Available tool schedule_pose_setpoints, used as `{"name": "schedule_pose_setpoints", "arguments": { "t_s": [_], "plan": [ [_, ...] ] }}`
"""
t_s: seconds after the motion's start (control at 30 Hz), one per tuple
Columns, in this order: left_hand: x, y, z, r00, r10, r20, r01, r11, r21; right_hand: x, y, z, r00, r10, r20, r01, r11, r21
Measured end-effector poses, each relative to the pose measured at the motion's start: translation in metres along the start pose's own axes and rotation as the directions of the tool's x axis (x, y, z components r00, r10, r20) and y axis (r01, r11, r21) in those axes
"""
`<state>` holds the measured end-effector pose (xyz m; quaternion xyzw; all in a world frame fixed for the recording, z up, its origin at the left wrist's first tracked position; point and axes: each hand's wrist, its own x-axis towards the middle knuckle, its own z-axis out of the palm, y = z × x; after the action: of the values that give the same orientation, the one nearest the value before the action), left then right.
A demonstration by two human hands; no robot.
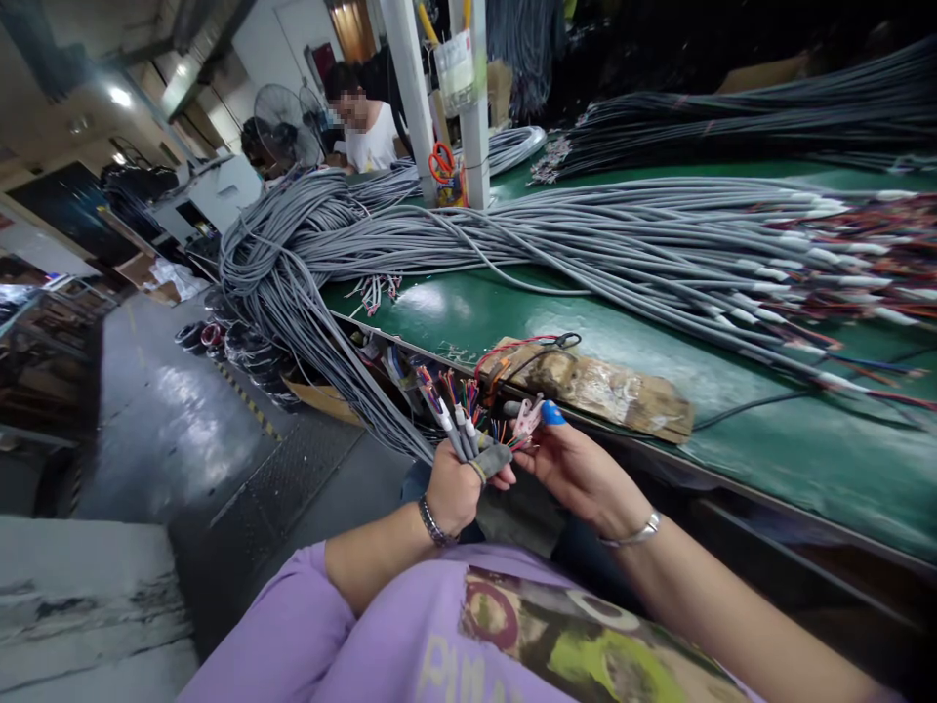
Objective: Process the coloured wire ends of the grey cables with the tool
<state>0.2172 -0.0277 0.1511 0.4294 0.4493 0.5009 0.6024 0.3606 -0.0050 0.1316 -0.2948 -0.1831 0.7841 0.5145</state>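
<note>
My left hand is closed around the ends of several grey cables, whose coloured inner wires fan out above my fist. My right hand, with a blue cot on one fingertip, pinches a small pink clip at the loose wire tips. Both hands sit just in front of the green bench edge, close to a taped wooden jig with red and black leads.
A large heap of grey cables covers the green bench and hangs off its left end. Two white posts hold orange scissors. A person in a white shirt sits behind, near fans.
</note>
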Motion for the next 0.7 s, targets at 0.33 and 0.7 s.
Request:
{"name": "schedule_pose_setpoints", "arguments": {
  "t_s": [0.33,0.7],
  "plan": [
    [0.0021,-0.0040,0.0005,0.998,-0.054,0.030,0.054,0.998,0.011,0.0042,0.0050,0.0024,0.997,-0.074,-0.001,0.074,0.997,-0.008],
    [0.0015,-0.0036,-0.0004,0.997,-0.070,0.036,0.070,0.997,0.010,0.0020,0.0050,0.0040,0.994,-0.099,-0.047,0.098,0.995,-0.015]
  ]
}}
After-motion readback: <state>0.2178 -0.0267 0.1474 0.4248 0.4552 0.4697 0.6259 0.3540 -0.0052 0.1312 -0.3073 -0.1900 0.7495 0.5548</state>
